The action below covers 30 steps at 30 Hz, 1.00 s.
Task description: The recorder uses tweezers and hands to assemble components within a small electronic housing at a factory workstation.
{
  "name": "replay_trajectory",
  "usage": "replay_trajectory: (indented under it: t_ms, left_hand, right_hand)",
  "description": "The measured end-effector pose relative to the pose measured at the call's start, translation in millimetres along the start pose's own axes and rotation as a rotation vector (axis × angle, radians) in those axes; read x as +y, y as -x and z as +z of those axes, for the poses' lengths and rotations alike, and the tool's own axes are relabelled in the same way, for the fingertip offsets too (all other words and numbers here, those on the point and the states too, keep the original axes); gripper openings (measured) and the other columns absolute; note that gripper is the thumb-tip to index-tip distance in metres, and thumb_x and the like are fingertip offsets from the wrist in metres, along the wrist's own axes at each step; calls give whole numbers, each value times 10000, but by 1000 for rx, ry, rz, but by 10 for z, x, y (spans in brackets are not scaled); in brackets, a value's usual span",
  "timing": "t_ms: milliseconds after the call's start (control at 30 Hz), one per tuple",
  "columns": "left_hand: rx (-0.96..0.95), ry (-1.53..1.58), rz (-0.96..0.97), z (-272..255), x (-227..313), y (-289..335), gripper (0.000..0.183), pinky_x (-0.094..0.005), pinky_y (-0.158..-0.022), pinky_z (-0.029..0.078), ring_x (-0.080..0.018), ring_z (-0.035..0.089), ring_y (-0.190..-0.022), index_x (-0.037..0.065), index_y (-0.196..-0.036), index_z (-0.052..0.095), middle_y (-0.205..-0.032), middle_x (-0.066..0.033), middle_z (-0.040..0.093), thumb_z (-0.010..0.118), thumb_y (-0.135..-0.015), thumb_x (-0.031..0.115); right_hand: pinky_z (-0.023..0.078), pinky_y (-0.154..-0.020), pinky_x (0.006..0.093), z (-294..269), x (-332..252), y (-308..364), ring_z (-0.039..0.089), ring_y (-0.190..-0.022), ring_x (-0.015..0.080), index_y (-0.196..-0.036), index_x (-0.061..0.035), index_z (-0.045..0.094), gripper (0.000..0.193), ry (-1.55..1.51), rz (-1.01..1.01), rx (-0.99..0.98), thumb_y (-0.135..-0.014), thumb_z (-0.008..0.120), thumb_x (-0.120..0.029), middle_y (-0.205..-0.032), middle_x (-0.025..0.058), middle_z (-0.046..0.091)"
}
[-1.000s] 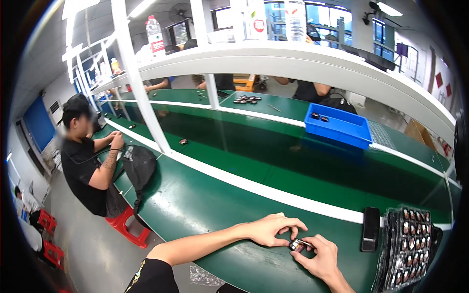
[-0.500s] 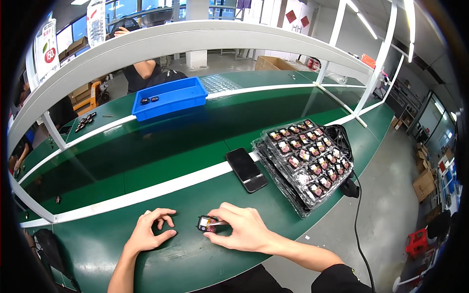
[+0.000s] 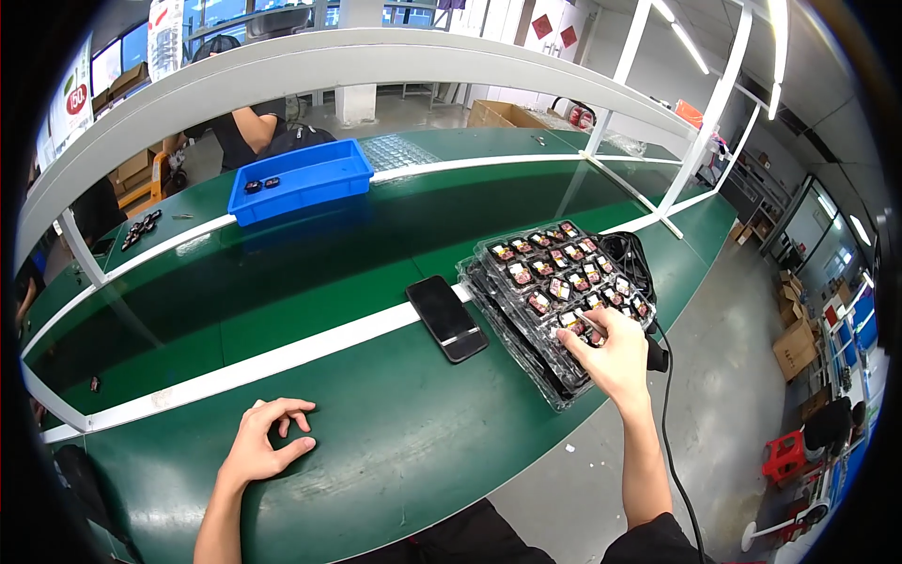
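Observation:
My right hand (image 3: 615, 352) is over the near right part of a clear plastic tray (image 3: 512, 299), which sits on a stack of similar trays. Its fingers are closed on a thin metal tool that looks like tweezers (image 3: 592, 324). Small black parts with pink and white faces (image 3: 559, 288) fill rows of pockets in the tray. Whether a part is held under the fingertips is hidden. My left hand (image 3: 266, 440) rests on the green table (image 3: 376, 461), thumb and curled fingers apart, with nothing in it.
A black phone (image 3: 446, 318) lies left of the trays, across a white rail. A blue bin (image 3: 301, 183) with a few black parts stands beyond, near another person's arm (image 3: 254, 127). Black cable (image 3: 628, 258) is bundled behind the trays. A white frame bar (image 3: 376, 61) spans overhead.
My right hand has moved from the near table, where it held a small black part, rightward and away to the tray. My left hand keeps its pose. The view has shifted slightly.

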State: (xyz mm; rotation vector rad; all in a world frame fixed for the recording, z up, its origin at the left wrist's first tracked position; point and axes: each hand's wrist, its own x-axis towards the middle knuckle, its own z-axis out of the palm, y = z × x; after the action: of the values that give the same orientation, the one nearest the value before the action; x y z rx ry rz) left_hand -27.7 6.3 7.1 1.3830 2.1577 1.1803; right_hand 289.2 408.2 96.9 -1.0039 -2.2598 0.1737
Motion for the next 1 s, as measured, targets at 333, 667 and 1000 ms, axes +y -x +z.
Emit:
replay_trajectory:
  t_ms: [333,667,1000]
  left_hand:
    - [13,-71,10,-146,-130,213,453,-329,-852,459,-131,562,-741,184,-1276,829,-978,53,787,936,-836,195]
    - [92,116,4,-169,-247,105,227,-333,-708,529,-145,623,-750,-3,-1198,789,-893,-63,743,791,-1011,126]
    - [1045,-686,-343,-1815,-1682,747,293,-460,-1059,565,-348,674,-1232,69,-1198,766,-1282,-133,706,838,-933,171]
  right_hand:
    - [437,-585,298,356,-638,93,575,-642,109,-984,16,783,147,-541,-181,-136,-935,890,-73,-764,63,692]
    - [482,-524,425,1291,-1814,800,639,-531,322,-696,-9,673,382,-448,-770,-622,-897,900,-240,-647,108,657]
    - [423,-489,448,1801,-2077,843,593,-500,340,-662,-55,630,406,-526,-801,-441,-935,863,-243,-622,78,615]
